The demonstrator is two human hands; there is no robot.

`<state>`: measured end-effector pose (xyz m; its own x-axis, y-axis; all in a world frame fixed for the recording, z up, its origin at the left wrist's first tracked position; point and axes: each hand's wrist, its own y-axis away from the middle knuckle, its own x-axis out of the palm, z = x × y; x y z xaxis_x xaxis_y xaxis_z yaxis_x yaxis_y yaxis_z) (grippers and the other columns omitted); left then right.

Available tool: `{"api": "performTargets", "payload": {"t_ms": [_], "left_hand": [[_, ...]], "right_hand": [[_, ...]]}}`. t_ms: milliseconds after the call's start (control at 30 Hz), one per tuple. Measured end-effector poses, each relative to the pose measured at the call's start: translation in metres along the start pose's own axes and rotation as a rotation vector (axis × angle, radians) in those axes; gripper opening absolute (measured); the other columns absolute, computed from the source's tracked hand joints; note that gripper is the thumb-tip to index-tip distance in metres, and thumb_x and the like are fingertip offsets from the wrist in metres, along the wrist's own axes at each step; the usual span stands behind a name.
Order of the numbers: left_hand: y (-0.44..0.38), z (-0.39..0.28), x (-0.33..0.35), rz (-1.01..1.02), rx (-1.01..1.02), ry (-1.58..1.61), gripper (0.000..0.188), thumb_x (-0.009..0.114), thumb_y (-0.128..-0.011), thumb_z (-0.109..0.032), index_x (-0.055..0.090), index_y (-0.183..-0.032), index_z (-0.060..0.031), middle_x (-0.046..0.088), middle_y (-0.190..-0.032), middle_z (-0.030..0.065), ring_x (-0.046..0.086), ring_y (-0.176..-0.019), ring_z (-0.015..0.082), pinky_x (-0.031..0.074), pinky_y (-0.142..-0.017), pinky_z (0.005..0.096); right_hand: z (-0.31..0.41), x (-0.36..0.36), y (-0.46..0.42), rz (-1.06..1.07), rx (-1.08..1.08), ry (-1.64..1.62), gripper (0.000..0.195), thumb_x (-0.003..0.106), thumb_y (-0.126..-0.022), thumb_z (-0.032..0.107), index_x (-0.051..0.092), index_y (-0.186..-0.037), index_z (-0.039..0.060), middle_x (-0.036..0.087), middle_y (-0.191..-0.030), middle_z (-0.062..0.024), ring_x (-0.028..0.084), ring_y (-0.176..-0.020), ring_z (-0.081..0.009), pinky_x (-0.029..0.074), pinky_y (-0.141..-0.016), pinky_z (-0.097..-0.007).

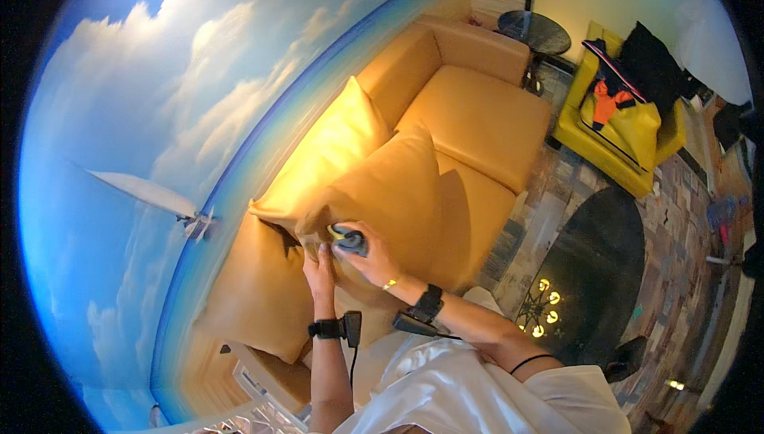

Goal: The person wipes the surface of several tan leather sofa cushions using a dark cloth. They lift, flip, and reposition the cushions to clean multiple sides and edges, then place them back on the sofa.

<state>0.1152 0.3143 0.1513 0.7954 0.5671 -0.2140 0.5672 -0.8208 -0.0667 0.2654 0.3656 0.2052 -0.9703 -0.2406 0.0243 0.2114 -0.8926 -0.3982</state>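
A tan cushion (394,189) rests on the tan sofa (471,117) in front of me. My left hand (320,273) grips the cushion near its lower left corner, thumb on top. In my right hand (373,258) is a small dark handheld tool (352,241) with a yellow part. It is held against the cushion just beside my left thumb, and blur hides its exact kind. Behind stands a brightly lit yellow-tan cushion (334,141), and another tan cushion (262,290) leans at the left end of the sofa. Both wrists wear black straps with small boxes.
A mural wall (137,135) of sky and sea runs behind the sofa. To the right are a round dark side table (535,32), a yellow armchair (603,147) with clothes and a black cushion, and a dark oval glossy tabletop (588,267). White lattice (262,419) shows at the bottom left.
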Motion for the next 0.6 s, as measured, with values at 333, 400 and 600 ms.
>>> {"api": "performTargets", "payload": {"t_ms": [333,400,600], "left_hand": [[-0.01,0.019,-0.029,-0.198,-0.035,-0.141,0.046,0.048,-0.093,-0.021,0.036,-0.129,0.0051,0.049,-0.122,0.0197,0.049,-0.108,0.027,0.039,-0.091,0.0351],[-0.002,0.007,-0.022,-0.322,0.059,-0.17,0.061,0.049,-0.091,-0.018,0.018,-0.138,0.0032,0.028,-0.139,0.0229,0.03,-0.128,0.031,0.025,-0.105,0.0377],[-0.009,-0.029,0.015,-0.485,0.226,-0.664,0.076,0.056,-0.084,-0.023,0.011,-0.139,0.0038,0.016,-0.146,0.0214,0.014,-0.135,0.036,0.015,-0.108,0.0442]], "right_hand": [[-0.056,0.037,-0.036,0.285,-0.253,0.585,0.069,0.052,-0.084,0.046,0.028,-0.139,0.0116,0.037,-0.137,-0.0156,0.032,-0.129,-0.0306,0.021,-0.106,-0.0484],[-0.064,0.044,-0.039,0.367,-0.271,0.609,0.068,0.052,-0.085,0.044,0.028,-0.139,0.0117,0.037,-0.138,-0.0146,0.032,-0.129,-0.0291,0.02,-0.106,-0.0484],[-0.072,0.055,-0.049,0.592,-0.355,0.751,0.063,0.053,-0.084,0.032,0.028,-0.139,0.0113,0.03,-0.143,-0.0114,0.026,-0.133,-0.0254,0.015,-0.109,-0.0481]]}}
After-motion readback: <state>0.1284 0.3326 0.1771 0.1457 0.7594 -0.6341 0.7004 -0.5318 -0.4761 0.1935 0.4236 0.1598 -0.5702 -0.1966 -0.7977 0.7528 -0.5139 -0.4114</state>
